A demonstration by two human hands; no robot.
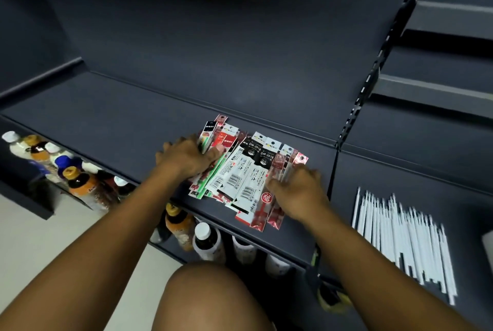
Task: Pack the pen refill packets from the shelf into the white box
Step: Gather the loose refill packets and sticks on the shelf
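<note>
Several pen refill packets (241, 173), red, white, black and green, lie in a loose fan on the dark shelf (128, 127). My left hand (186, 157) rests on the left side of the pile, fingers and thumb closed around the green and red packets there. At the right side, my right hand (298, 191) has its fingers curled on the shiny red packets. A white corner (488, 242) shows at the far right edge; I cannot tell if it is the white box.
A row of loose white refills (400, 237) lies on the neighbouring shelf section at the right. Drink bottles (77, 181) stand on the lower shelf, left and below. My knee (213, 301) is at bottom centre. A slotted upright (373, 71) divides the shelf bays.
</note>
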